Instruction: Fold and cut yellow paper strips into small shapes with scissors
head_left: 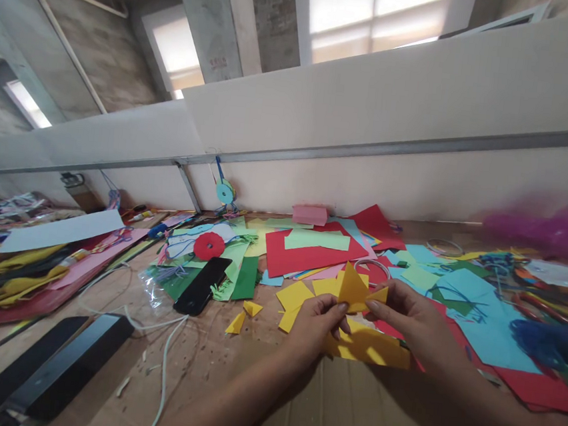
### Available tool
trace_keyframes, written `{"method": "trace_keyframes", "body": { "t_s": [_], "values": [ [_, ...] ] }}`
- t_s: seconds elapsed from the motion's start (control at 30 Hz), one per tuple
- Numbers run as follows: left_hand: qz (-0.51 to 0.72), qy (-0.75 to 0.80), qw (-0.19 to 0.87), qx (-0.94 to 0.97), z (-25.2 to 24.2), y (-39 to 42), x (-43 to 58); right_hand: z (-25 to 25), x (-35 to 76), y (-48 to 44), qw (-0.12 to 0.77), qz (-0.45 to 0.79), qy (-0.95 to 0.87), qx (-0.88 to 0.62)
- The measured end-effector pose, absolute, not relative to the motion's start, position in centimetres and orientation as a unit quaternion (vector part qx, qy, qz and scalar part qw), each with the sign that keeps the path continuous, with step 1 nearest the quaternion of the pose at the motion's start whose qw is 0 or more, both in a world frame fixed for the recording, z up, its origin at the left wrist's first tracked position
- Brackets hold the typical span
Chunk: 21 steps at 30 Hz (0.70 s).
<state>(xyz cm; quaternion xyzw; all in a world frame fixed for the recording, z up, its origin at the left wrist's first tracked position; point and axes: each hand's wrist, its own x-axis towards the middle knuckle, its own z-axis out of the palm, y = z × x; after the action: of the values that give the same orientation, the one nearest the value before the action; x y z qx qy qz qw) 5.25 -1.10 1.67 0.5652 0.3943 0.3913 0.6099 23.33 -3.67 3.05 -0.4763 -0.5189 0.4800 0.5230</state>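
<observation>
Between my two hands is a piece of folded yellow paper (353,288) with pointed corners sticking up. My left hand (321,320) pinches its lower left part between thumb and fingers. On the other side, my right hand (407,315) grips the right corner, thumb in front. Beneath the hands lies a larger yellow sheet (372,345), partly covered by them. Square yellow pieces (293,297) rest just left of the hands. Two small folded yellow pieces (236,322) sit farther left on the table.
A black phone (203,285) lies on green paper, near a red paper disc (209,247). A white cable (165,362) runs beside a dark box-shaped device (73,367) at front left. Red sheets (284,256) and light blue sheets (494,327) spread behind and right. A low white partition (367,181) bounds the table.
</observation>
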Motion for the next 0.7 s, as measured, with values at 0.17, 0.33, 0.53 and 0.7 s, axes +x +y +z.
{"method": "trace_keyframes", "body": {
  "t_s": [0.17, 0.33, 0.53, 0.7],
  "values": [
    [0.392, 0.395, 0.611, 0.563, 1.6, -1.0, 5.3, 2.7, 23.5, -3.6, 0.541, 0.465, -0.511, -0.48],
    [0.389, 0.404, 0.603, 0.567, 1.6, -1.0, 5.3, 2.7, 23.4, -3.7, 0.548, 0.435, -0.516, -0.494],
    [0.382, 0.409, 0.578, 0.594, 1.8, -1.3, 5.3, 2.4, 23.6, -3.6, 0.541, 0.383, -0.517, -0.542],
    [0.373, 0.411, 0.562, 0.614, 1.9, -1.4, 5.3, 1.7, 23.8, -3.4, 0.539, 0.367, -0.524, -0.548]
  ]
}}
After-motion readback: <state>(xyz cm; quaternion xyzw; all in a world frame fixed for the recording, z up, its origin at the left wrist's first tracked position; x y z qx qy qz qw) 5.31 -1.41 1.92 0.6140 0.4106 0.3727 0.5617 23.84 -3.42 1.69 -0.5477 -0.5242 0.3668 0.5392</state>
